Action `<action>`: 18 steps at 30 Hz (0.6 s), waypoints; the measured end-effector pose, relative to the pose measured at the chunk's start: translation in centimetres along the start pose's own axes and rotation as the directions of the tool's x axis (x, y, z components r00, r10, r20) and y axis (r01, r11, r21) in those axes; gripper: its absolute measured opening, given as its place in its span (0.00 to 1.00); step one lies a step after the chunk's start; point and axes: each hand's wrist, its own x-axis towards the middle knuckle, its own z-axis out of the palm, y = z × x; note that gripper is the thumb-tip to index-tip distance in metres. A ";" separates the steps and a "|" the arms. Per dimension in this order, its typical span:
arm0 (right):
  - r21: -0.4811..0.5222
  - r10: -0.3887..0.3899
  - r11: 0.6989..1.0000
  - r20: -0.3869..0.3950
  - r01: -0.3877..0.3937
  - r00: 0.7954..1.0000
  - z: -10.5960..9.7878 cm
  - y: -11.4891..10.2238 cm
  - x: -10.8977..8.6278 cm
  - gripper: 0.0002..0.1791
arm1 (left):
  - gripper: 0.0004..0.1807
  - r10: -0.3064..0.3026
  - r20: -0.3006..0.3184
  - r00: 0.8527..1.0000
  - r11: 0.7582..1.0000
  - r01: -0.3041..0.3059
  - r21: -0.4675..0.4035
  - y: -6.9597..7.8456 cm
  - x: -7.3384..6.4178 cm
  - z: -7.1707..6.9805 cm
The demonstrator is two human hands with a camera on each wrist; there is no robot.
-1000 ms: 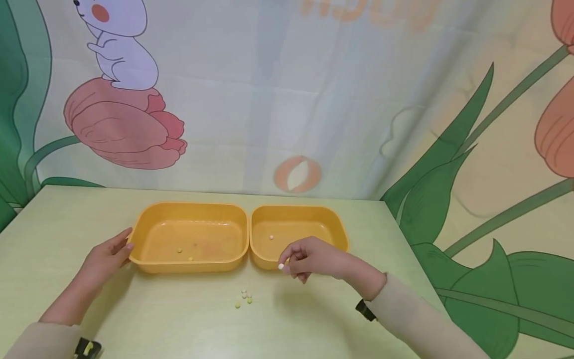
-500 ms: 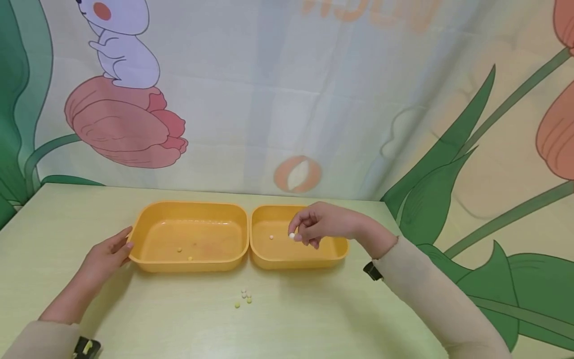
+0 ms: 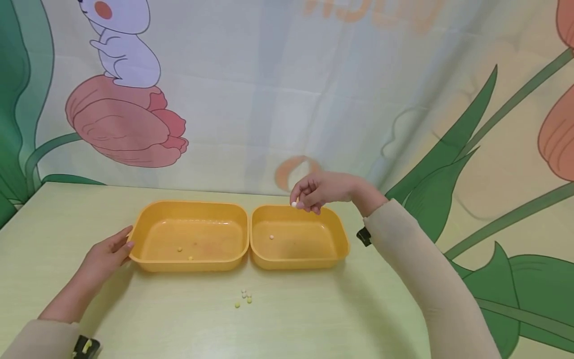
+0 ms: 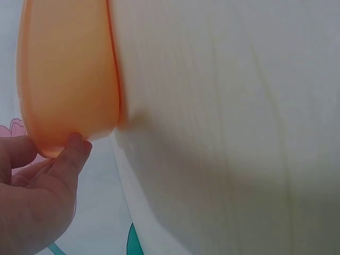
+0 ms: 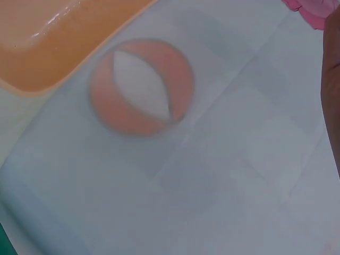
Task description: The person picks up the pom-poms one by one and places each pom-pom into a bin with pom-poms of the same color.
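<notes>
My right hand pinches a small white ball between thumb and fingertips, above the back rim of the smaller yellow tray. One pale pink ball lies inside that tray. At the left end of the larger yellow tray, my left hand rests its fingertips and thumb against the outer wall. Two yellowish balls lie in this larger tray. The left wrist view shows the left thumb touching the tray's corner. In the right wrist view only an edge of the right hand shows.
Several small white and yellow-green balls lie on the pale table in front of the trays. The trays stand side by side, close to a printed cloth backdrop. Another printed cloth borders the table's right side.
My right hand has risen from the smaller tray's front edge, across the tray, to its back rim, still pinching the white ball. The left hand has stayed at the larger tray.
</notes>
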 end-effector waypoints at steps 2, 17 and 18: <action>0.019 0.011 1.000 0.007 -0.011 1.000 -0.5 0.1 0.7 0.05 | 0.34 -0.002 -0.002 1.000 1.000 0.002 0.004 0.0 0.0 0.0; 0.088 0.173 0.979 0.113 -0.183 0.978 -1.5 4.3 6.5 0.06 | 0.34 -0.019 0.007 1.000 1.000 0.018 0.011 0.2 0.0 -0.1; 0.094 0.183 0.976 0.118 -0.195 0.976 -1.4 4.7 6.9 0.06 | 0.34 -0.016 0.009 1.000 1.000 0.016 0.007 0.1 0.0 -0.1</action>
